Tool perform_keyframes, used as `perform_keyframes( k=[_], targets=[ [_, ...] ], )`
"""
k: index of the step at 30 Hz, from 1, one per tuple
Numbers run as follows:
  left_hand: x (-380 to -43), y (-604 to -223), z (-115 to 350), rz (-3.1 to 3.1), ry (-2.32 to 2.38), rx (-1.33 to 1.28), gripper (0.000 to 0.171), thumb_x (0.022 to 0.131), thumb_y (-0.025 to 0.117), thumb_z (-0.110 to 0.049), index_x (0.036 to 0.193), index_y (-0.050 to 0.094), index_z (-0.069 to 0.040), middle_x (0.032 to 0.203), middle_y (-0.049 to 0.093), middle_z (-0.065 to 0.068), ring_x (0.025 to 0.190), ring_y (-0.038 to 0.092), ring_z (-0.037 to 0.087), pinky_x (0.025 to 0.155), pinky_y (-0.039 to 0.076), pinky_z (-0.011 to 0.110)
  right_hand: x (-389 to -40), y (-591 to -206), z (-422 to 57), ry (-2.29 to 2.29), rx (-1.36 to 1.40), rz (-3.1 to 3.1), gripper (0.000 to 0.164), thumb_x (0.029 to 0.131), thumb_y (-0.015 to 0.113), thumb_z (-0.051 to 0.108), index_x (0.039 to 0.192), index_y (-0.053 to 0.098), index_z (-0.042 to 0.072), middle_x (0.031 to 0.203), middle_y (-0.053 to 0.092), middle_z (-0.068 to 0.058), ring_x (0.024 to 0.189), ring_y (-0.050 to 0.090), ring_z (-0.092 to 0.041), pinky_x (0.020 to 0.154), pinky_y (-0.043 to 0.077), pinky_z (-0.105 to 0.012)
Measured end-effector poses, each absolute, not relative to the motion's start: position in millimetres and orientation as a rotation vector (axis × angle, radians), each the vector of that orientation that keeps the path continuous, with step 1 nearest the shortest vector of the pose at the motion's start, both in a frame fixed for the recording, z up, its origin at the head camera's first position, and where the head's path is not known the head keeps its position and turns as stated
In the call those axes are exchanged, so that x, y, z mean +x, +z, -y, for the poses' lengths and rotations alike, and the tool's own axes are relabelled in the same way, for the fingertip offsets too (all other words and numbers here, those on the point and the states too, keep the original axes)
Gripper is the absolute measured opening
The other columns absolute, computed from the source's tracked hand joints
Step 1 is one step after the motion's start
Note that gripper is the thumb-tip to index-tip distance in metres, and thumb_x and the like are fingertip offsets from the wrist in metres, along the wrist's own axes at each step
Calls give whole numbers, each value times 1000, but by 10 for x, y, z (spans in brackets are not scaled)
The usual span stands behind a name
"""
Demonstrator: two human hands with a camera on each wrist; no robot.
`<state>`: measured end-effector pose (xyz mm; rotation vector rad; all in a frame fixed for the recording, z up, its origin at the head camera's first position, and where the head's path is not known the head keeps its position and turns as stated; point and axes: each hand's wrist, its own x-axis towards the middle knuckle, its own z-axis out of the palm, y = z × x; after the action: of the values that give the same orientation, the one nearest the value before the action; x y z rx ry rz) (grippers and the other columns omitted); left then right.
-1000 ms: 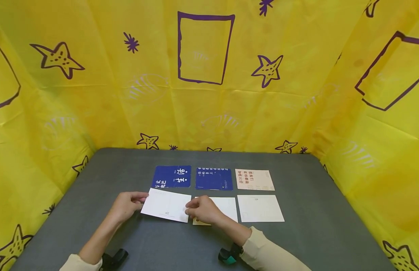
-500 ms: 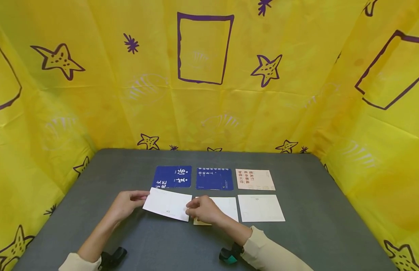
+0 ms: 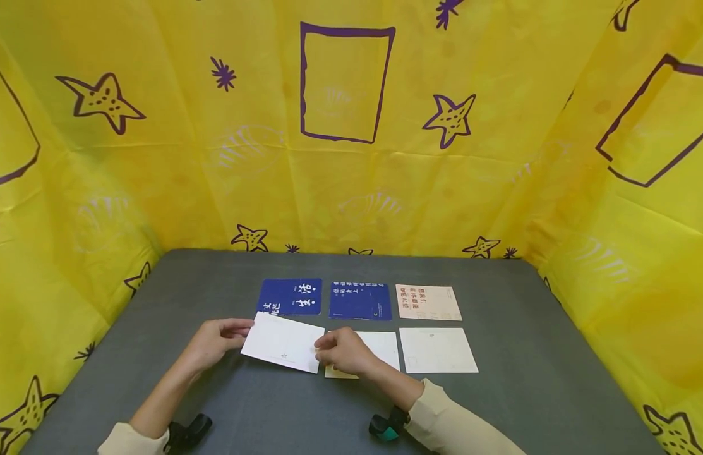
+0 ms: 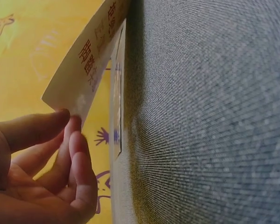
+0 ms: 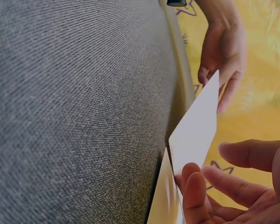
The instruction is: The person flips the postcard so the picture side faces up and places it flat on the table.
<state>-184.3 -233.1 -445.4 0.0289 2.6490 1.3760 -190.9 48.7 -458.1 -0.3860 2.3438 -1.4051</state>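
Observation:
My left hand [image 3: 211, 342] pinches the left end of a white postcard [image 3: 283, 342] between thumb and fingertips. The card is held tilted above the table, plain side up; red characters show on its underside [image 4: 86, 60] in the left wrist view. At its right end is my right hand [image 3: 344, 351], fingertips right at the edge, thumb [image 5: 235, 153] standing apart from the card in the right wrist view. Under the right hand lies a second white postcard [image 3: 379, 347], partly covered. Farther right lies a third white postcard [image 3: 439, 351], flat on the table.
Behind the white cards is a row with a blue card [image 3: 288, 296], another blue card [image 3: 359, 302] and a cream card with red characters [image 3: 427, 302]. They lie on the dark grey table [image 3: 283, 417]. A yellow patterned cloth [image 3: 351, 183] walls the back and sides.
The left end of the held postcard has risen slightly, and the card has shifted a little to the right with my left hand. My right hand stays nearly still at its right end.

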Motion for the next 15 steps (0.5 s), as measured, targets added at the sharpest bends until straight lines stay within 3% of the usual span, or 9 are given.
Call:
perform_keyframes(
  k=[15],
  targets=[
    [-1838,-4481,2385,-2507,1512,38,39,88,66,-2,123,60,12,113,69,24,93,65,11,72,50,18,-1957,-4553,-537,-1388,-419,-2343,14,85,70,7,96,73,-1,82,71,-10,67,60,-16,54,47,-24]
  ],
)
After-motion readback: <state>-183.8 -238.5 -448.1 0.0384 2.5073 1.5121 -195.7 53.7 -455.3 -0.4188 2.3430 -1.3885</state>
